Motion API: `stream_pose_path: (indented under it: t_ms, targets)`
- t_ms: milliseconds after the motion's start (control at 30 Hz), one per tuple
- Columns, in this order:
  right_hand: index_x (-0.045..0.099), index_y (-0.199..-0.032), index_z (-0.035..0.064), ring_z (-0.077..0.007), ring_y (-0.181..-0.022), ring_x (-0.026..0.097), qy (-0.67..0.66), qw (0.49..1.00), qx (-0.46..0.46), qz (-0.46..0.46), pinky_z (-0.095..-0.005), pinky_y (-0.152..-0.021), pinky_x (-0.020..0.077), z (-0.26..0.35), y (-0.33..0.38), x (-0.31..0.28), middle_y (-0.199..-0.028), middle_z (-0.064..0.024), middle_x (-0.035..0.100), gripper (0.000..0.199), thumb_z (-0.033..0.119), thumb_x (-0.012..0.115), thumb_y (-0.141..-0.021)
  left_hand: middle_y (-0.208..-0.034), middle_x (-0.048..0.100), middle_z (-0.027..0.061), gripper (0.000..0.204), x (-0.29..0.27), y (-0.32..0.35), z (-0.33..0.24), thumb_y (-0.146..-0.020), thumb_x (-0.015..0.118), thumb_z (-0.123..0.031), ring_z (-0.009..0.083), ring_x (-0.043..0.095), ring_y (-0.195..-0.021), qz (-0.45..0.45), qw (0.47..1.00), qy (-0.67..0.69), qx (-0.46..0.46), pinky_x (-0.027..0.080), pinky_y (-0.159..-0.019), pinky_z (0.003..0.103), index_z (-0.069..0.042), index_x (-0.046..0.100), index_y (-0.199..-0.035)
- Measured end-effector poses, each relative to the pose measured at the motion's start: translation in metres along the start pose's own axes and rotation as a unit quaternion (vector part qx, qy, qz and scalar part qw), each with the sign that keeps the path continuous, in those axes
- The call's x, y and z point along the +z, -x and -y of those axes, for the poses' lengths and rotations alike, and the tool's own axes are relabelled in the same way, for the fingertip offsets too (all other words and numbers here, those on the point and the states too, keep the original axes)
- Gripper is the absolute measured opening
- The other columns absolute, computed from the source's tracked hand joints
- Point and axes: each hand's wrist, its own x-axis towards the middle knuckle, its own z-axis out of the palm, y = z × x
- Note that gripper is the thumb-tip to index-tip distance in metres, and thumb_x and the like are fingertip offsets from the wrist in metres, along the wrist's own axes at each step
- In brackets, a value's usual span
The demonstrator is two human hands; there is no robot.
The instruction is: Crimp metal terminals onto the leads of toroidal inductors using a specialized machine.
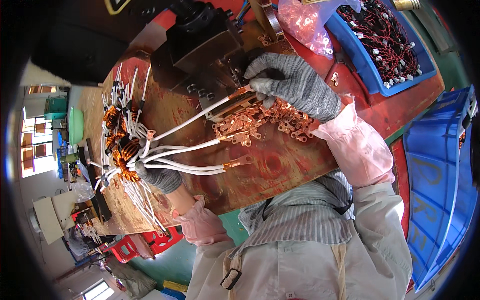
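In a grey knitted glove, my right hand (pixel 297 85) pinches a copper cable lug (pixel 243 90) at the end of a white cable (pixel 192 118), close against the black metal press head (pixel 202 42). My left hand (pixel 162 179), also gloved, is closed around a copper-wound coil (pixel 125 155) and the white cables leading from it; its fingertips are partly hidden. Other cables in this bundle end in copper lugs (pixel 244 160) over the table. Below my right hand lies a loose heap of copper lugs (pixel 285 116).
More coils with white leads (pixel 112 117) lie at the table's left. A clear bag of copper lugs (pixel 302 25) sits beyond my right hand, beside a blue tray (pixel 387 90) of red-black wires. A blue crate (pixel 432 185) stands at right. The worn red wooden table (pixel 280 172) ends before my body.
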Motion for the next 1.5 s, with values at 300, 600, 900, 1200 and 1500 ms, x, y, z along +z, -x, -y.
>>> stream_pose_path:
  t_ms: [300,600,900,1200,1500]
  targets:
    - [0.054,-0.098,-0.0027,-0.013,-0.063,0.059,-0.041,0.998,0.04,-0.01,-0.0229,-0.053,0.052,0.002,-0.021,-0.004,-0.077,-0.0087,0.058,0.021,0.009,0.059,-0.08,-0.085,0.057,0.0038,0.034,0.002,-0.004,0.009,-0.075,0.064,-0.025,0.0162,0.052,-0.079,0.024,0.998,-0.043,0.046,0.046,-0.075,0.03,-0.004,0.054,-0.1]
    - [0.055,-0.097,-0.0037,-0.0137,-0.063,0.06,-0.042,0.997,0.067,-0.02,-0.023,-0.053,0.0515,0.002,-0.025,-0.003,-0.078,-0.0101,0.06,0.021,0.008,0.059,-0.08,-0.098,0.057,0.0164,0.052,-0.004,-0.005,0.005,-0.079,0.059,-0.026,0.0247,0.054,-0.089,-0.008,0.983,-0.138,0.117,0.044,-0.086,0.037,0.008,0.044,-0.115]
    - [0.056,-0.098,-0.0019,-0.014,-0.064,0.06,-0.013,0.998,0.046,-0.046,-0.0234,-0.055,0.0521,0.001,-0.025,-0.003,-0.081,-0.0098,0.061,0.02,0.008,0.059,-0.081,-0.099,0.057,0.0188,0.05,-0.004,-0.005,0.004,-0.079,0.058,-0.024,0.0258,0.054,-0.091,0.004,0.988,-0.119,0.103,0.042,-0.089,0.038,0.009,0.044,-0.114]
    - [0.055,-0.099,0.0003,-0.0133,-0.065,0.06,0.005,0.998,0.038,-0.051,-0.0231,-0.055,0.0518,-0.002,-0.022,-0.003,-0.082,-0.0091,0.06,0.021,0.011,0.059,-0.082,-0.099,0.057,0.0186,0.049,-0.003,-0.002,0.005,-0.079,0.059,-0.025,0.0257,0.056,-0.088,-0.01,0.984,-0.137,0.114,0.042,-0.088,0.038,0.008,0.045,-0.113]
    - [0.058,-0.093,-0.0012,-0.0119,-0.059,0.059,0.0,0.992,0.003,-0.127,-0.0238,-0.049,0.0495,-0.001,-0.019,-0.015,-0.074,-0.0078,0.061,0.02,0.012,0.062,-0.079,-0.094,0.059,0.013,0.042,0.003,-0.003,0.012,-0.077,0.061,-0.028,0.0229,0.056,-0.084,-0.029,0.979,-0.166,0.114,0.045,-0.084,0.036,0.002,0.051,-0.105]
